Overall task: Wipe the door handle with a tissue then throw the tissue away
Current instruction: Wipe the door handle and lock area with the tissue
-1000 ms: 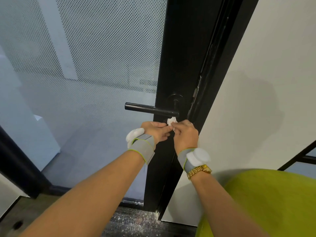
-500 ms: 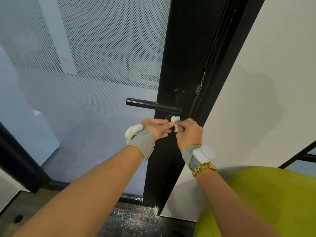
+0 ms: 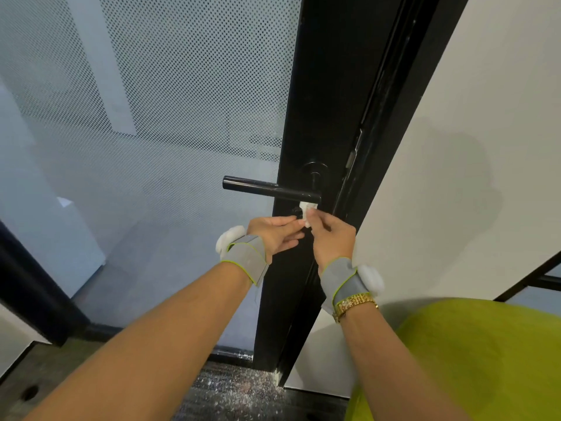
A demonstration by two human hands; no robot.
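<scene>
A black-framed door point(image 3: 315, 101) with dotted frosted glass stands beside a white wall point(image 3: 455, 147). Just under the inner end of its black lever handle point(image 3: 270, 189), a small white tissue point(image 3: 307, 211) is pinched between the left hand point(image 3: 273, 233) and the right hand point(image 3: 332, 238), both with fingers curled onto it.

Black lever door handle point(image 3: 271, 189) horiz., white crumpled tissue point(image 3: 307, 211) just below
</scene>
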